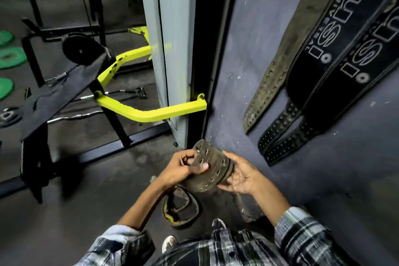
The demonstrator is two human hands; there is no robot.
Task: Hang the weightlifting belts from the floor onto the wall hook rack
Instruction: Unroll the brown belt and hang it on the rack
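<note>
Both my hands hold a rolled-up, worn brown leather belt (pixel 210 167) with rows of holes, in front of my chest. My left hand (pixel 183 168) pinches its loose end, thumb on top. My right hand (pixel 241 176) cups the roll from the right side. On the grey-blue wall to the right hang three belts: a brown one (pixel 278 67) and two black belts (pixel 328 54) with white lettering, their punched ends pointing down. The hook rack itself is out of view. Another dark belt with yellow trim (pixel 180 209) lies coiled on the floor below my hands.
A yellow and black gym machine frame (pixel 151 112) with a black bench pad (pixel 58 90) stands to the left. Green weight plates (pixel 9 57) lie at the far left. A grey pillar (pixel 172 49) rises beside the wall. My shoes (pixel 169 242) show on the dark floor.
</note>
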